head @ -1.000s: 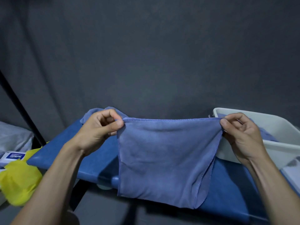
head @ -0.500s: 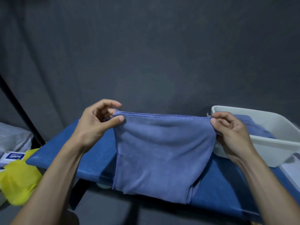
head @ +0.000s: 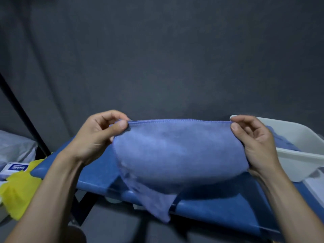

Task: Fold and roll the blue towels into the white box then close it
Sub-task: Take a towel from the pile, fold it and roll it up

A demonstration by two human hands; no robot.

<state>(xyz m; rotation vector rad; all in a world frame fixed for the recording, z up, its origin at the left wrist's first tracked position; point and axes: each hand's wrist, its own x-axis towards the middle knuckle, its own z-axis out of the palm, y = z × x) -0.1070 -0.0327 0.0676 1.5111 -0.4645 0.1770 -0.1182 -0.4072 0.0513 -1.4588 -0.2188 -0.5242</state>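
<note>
A blue towel [head: 178, 151] is stretched between my hands above the blue table [head: 219, 213]. My left hand [head: 98, 135] pinches its top left corner between thumb and fingers. My right hand [head: 254, 139] pinches the top right corner. The cloth billows toward me, blurred, and one lower corner hangs down past the table's front edge. The white box [head: 298, 163] stands open on the table at the right, with blue cloth [head: 284, 139] lying inside it behind my right hand.
A dark grey curtain fills the background. At the left are a yellow cloth [head: 19, 190], a small white and blue carton [head: 14, 168], a pale plastic bag [head: 15, 148] and a black slanting pole [head: 22, 113].
The towel's lower part has swung up and toward me, from hanging flat to billowing. Both hands kept their pinch on the top corners and moved a little apart and upward.
</note>
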